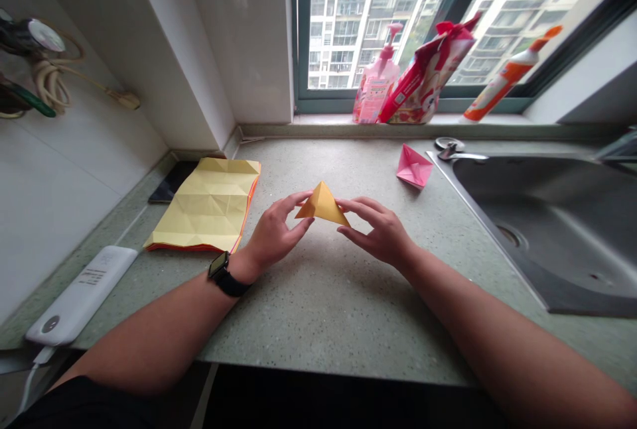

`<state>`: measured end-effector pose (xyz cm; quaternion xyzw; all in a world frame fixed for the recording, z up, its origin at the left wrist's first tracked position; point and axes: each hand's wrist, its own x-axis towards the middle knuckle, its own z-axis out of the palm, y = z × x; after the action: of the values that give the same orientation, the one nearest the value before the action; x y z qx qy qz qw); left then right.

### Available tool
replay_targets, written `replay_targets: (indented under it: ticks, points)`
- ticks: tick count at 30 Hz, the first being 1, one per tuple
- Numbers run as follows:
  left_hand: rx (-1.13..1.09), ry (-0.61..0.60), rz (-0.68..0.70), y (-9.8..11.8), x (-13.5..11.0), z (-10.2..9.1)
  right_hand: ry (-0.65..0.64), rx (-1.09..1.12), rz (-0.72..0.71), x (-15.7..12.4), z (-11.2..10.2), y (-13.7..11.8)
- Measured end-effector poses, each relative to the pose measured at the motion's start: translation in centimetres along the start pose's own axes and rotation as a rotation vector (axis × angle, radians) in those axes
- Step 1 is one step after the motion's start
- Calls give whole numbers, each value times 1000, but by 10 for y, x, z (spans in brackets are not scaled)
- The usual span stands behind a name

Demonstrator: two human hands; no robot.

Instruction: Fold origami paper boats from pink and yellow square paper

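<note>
Between my two hands is a golden-yellow folded paper [322,203], shaped like a small pyramid with its peak upward. My left hand [279,229], with a black watch [226,274] on its wrist, pinches the paper's left corner between thumb and fingers. On the other side my right hand [379,229] has its fingers at the right slope and its thumb near the lower right corner. The far fingertips of both hands are partly hidden behind the paper. A pink folded paper boat-like shape [415,168] lies farther back on the counter, to the right.
A stack of creased paper sheets [212,200] lies at left, over a dark flat object [172,182]. A white power bank [82,296] with a cable is nearer. The steel sink [537,256] is at right. Bottles and a red bag [430,74] line the windowsill.
</note>
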<state>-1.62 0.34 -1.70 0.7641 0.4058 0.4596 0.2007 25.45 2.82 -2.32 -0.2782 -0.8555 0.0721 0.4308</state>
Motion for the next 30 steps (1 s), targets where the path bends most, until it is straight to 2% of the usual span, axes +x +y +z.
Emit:
replay_targets:
  ticks: [5,11,13,18,21,24,27,30]
  points:
    - [-298,-82,-101,-1,0,3,-10,-9,-37,0,0,1]
    - [-704,-278,-215,3,1,4,-25,-43,-62,-1,1,2]
    - [-767,-281,-267,4,1,5,-65,-77,-68,-3,2,3]
    - [-675,-179,-356,-1,1,7,-171,-83,-69,-5,3,1]
    - [-550,-116,-338,-3,0,7,-105,-25,-47,-2,1,-2]
    - [-399,-50,-247,1,0,6,-23,16,9,0,-1,-5]
    - [-295,-49,-109,8,-2,4,-45,15,29,1,0,-5]
    - [-208,-62,42,15,-4,3,-68,-3,-25,1,2,-5]
